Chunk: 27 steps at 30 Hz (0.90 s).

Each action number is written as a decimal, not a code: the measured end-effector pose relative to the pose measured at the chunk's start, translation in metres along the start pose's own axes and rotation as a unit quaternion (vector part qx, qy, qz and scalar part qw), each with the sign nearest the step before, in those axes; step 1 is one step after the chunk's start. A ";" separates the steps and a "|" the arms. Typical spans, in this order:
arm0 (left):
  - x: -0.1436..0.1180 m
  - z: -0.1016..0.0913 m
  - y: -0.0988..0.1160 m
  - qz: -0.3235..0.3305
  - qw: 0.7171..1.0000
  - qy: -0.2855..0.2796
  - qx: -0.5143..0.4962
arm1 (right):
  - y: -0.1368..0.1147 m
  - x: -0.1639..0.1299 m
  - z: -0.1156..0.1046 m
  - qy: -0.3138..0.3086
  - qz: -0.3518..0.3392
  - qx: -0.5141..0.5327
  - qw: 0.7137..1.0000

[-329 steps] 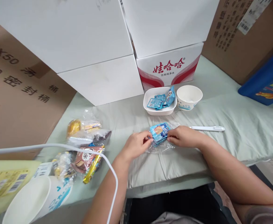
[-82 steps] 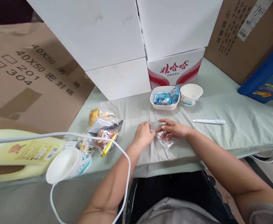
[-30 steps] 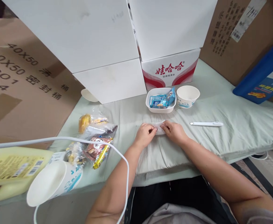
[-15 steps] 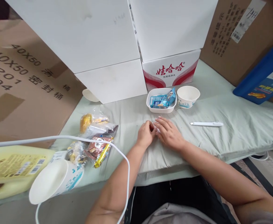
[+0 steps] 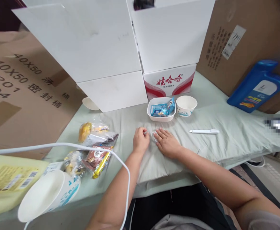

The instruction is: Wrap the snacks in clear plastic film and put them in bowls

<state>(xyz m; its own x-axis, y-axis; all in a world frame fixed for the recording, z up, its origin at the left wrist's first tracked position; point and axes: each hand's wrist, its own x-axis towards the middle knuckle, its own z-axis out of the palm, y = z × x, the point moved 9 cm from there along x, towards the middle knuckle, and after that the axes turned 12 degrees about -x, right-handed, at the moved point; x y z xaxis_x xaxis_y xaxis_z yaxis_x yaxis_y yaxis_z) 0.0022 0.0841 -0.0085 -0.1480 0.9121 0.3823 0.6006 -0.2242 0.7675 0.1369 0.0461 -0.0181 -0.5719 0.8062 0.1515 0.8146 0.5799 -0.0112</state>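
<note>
My left hand [image 5: 140, 140] is closed just above the cloth, thumb and forefinger drawn together; whatever it pinches, if anything, is hidden. Beside it, my right hand [image 5: 166, 142] lies flat with its fingers stretched out. A small whitish, see-through piece [image 5: 155, 136] shows at the edge of the right fingers, too covered to name. Beyond the hands, a white tray [image 5: 162, 118] holds blue snack packets [image 5: 159, 110]. Touching or close to the tray's right side is a white paper bowl [image 5: 187, 111]. A white utility knife [image 5: 204, 131] lies to the right.
Wrapped snacks [image 5: 98, 156], a tipped paper bowl [image 5: 65, 191] and a yellow jug [image 5: 13, 182] are at left, crossed by a white cable [image 5: 82, 145]. White boxes [image 5: 116, 92] stand behind. A blue bottle [image 5: 254, 88] leans against a cardboard box [image 5: 216, 41] at right.
My hands have moved apart: the left has drawn away leftward, and the right has flattened on the cloth. The view has shifted slightly to the right and up.
</note>
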 end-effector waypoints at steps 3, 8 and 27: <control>0.000 0.002 -0.002 -0.006 1.000 -0.003 0.000 | -0.007 -0.014 -0.010 0.034 -0.036 0.025 0.998; 0.001 0.007 -0.004 -0.017 1.000 -0.020 0.002 | 0.045 -0.026 -0.063 0.127 -0.003 0.087 0.988; 0.000 0.013 0.008 -0.050 0.996 -0.071 0.021 | 0.122 0.084 -0.134 0.172 0.146 -0.054 0.973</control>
<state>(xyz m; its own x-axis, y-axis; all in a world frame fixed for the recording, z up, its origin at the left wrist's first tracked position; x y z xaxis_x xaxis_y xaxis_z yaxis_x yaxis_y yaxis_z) 0.0172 0.0869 -0.0091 -0.0978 0.9690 0.2271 0.6211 -0.1188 0.7746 0.2009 0.1691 0.1256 -0.2638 0.8371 0.4792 0.9535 0.3013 -0.0014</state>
